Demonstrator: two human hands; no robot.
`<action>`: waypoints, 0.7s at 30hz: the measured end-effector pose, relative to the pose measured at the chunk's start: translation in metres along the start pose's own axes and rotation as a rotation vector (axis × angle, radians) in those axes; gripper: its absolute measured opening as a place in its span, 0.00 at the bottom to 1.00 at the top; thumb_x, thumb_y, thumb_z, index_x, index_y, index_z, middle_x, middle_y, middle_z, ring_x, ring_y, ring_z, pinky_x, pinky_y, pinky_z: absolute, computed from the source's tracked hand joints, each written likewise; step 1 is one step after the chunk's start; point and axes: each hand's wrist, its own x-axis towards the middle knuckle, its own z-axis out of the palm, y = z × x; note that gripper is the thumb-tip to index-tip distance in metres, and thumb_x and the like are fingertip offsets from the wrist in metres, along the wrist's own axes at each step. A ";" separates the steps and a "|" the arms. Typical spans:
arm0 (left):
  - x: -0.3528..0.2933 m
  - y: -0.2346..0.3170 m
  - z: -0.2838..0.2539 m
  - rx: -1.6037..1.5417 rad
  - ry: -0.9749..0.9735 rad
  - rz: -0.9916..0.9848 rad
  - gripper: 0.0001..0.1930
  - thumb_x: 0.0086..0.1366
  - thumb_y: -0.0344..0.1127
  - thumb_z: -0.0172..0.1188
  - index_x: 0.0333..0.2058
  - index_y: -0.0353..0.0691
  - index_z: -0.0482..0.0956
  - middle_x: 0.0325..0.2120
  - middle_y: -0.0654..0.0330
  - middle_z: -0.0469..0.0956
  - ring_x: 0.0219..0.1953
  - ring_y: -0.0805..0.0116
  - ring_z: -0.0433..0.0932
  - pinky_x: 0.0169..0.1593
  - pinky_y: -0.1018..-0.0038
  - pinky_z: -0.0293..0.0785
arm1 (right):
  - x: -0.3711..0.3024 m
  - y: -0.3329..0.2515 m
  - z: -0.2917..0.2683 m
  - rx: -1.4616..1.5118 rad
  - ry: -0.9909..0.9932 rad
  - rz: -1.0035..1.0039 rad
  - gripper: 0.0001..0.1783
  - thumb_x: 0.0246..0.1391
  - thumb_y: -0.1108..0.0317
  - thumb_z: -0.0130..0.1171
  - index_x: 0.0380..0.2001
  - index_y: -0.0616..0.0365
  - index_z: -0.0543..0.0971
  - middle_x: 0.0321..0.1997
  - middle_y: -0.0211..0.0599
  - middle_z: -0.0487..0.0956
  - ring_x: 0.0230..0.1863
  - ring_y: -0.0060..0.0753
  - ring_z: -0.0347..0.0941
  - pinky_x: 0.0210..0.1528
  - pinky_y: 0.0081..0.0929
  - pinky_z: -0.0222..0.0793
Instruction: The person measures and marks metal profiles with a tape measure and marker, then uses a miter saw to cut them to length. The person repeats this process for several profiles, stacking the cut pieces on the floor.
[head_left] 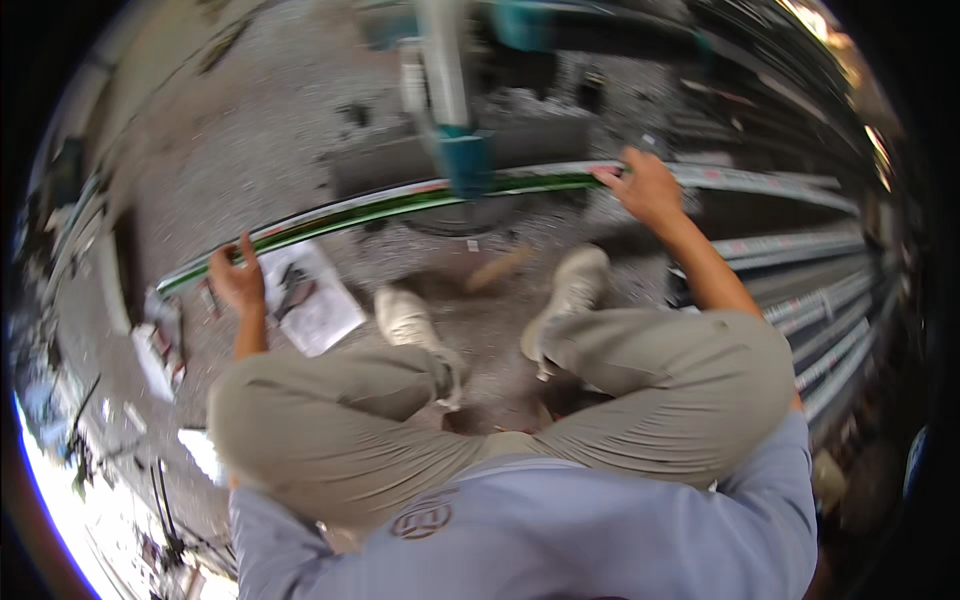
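Observation:
A long, thin profile bar (350, 212), glossy green along one side and pale along the other, lies crosswise in front of my knees. Near its left end my left hand (238, 280) is closed on it, thumb and fingers on either side. Farther along to the right, my right hand (648, 188) pinches the bar between thumb and fingers. Between the hands, a pale post with a teal lower end (465, 160) comes down from the top and hides a short piece of the bar. Motion blurs the post.
Several pale wrapped bars (790, 245) lie stacked at the right. A printed sheet (312, 300) with a dark object on it rests on the gritty floor by my left hand. My shoes (405, 318) stand close behind the bar. Small scraps lie at the left.

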 end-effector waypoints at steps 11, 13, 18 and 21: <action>-0.011 0.127 -0.013 0.034 -0.483 0.763 0.34 0.58 0.45 0.74 0.63 0.46 0.74 0.55 0.57 0.80 0.60 0.57 0.77 0.77 0.55 0.50 | -0.003 0.014 0.016 -0.015 -0.026 -0.023 0.29 0.53 0.40 0.72 0.36 0.54 0.75 0.33 0.49 0.79 0.39 0.56 0.78 0.37 0.52 0.74; -0.004 0.094 -0.016 0.086 -0.453 0.724 0.34 0.58 0.45 0.74 0.62 0.46 0.74 0.55 0.59 0.80 0.61 0.58 0.76 0.78 0.54 0.48 | -0.002 0.017 0.019 -0.014 0.007 -0.037 0.29 0.54 0.38 0.70 0.36 0.54 0.76 0.32 0.49 0.79 0.39 0.57 0.78 0.37 0.53 0.74; 0.023 -0.001 -0.031 0.254 -0.480 0.563 0.37 0.60 0.46 0.73 0.66 0.49 0.71 0.63 0.57 0.76 0.68 0.59 0.70 0.79 0.51 0.43 | -0.005 0.025 0.021 -0.036 -0.063 0.032 0.29 0.54 0.38 0.70 0.36 0.53 0.75 0.33 0.48 0.79 0.39 0.57 0.78 0.39 0.53 0.74; 0.025 -0.017 -0.039 0.378 -0.522 0.422 0.43 0.61 0.47 0.73 0.73 0.49 0.64 0.72 0.54 0.66 0.76 0.57 0.60 0.79 0.51 0.43 | -0.006 0.025 0.015 -0.019 -0.090 0.031 0.29 0.54 0.38 0.69 0.38 0.53 0.75 0.33 0.48 0.80 0.41 0.57 0.79 0.40 0.54 0.74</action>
